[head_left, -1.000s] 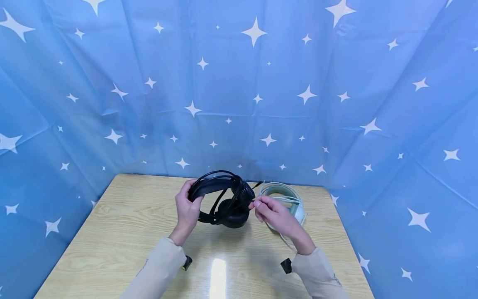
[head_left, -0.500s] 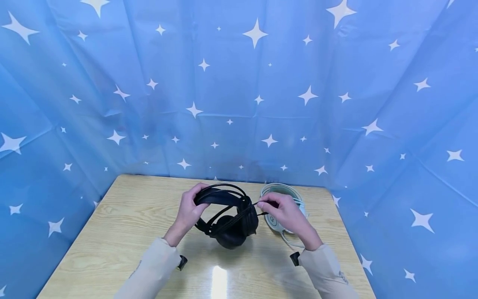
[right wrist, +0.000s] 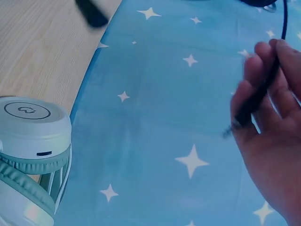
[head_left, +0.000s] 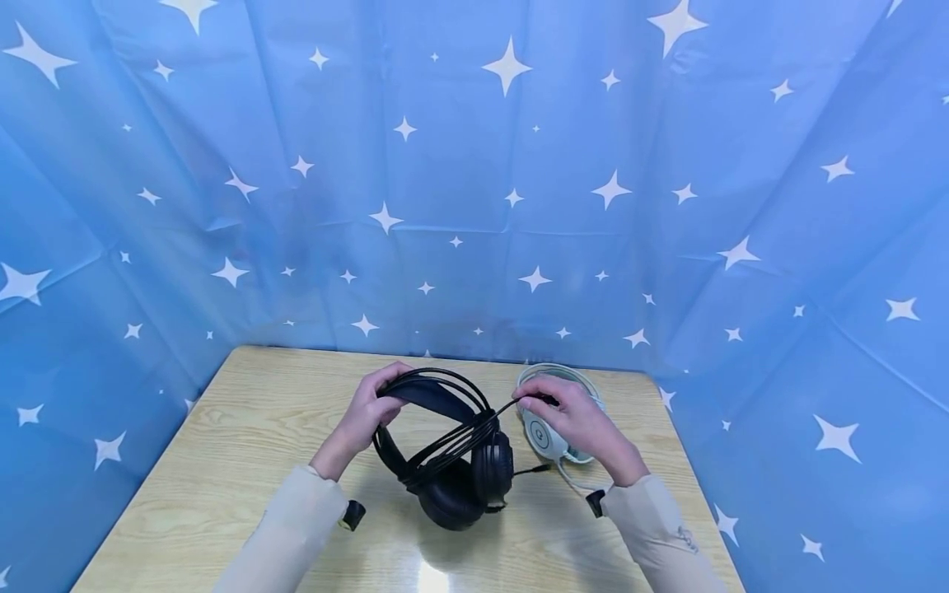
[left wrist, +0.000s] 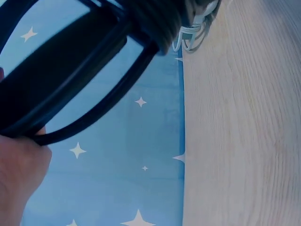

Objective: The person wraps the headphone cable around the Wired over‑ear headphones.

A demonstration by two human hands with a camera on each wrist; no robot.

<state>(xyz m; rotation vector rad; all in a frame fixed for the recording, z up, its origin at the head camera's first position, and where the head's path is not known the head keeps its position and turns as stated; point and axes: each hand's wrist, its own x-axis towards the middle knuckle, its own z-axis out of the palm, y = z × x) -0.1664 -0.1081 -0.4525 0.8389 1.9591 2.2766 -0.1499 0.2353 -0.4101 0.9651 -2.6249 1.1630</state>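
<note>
My left hand [head_left: 363, 416] grips the padded headband of a pair of black headphones [head_left: 452, 494], held up over the table with the ear cups hanging low. In the left wrist view the same hand [left wrist: 21, 169] wraps round the band [left wrist: 66, 66]. Several turns of black cable [head_left: 452, 445] run round the headphones. To their right, my right hand [head_left: 582, 416] pinches the cable; in the right wrist view its plug end [right wrist: 249, 110] lies across the fingers. A second short cable end [head_left: 537, 469] dangles beside the right ear cup.
White and mint-green headphones [head_left: 544, 432] with their pale cable [head_left: 574, 478] lie on the wooden table [head_left: 245, 461], partly behind my right hand. A blue star-printed curtain [head_left: 445, 165] hangs behind the table and along both sides.
The black headphones have come lower and nearer to me, with more cable turns now visible round them. My right hand has shifted rightward with the cable. The loose end has swung from above to below.
</note>
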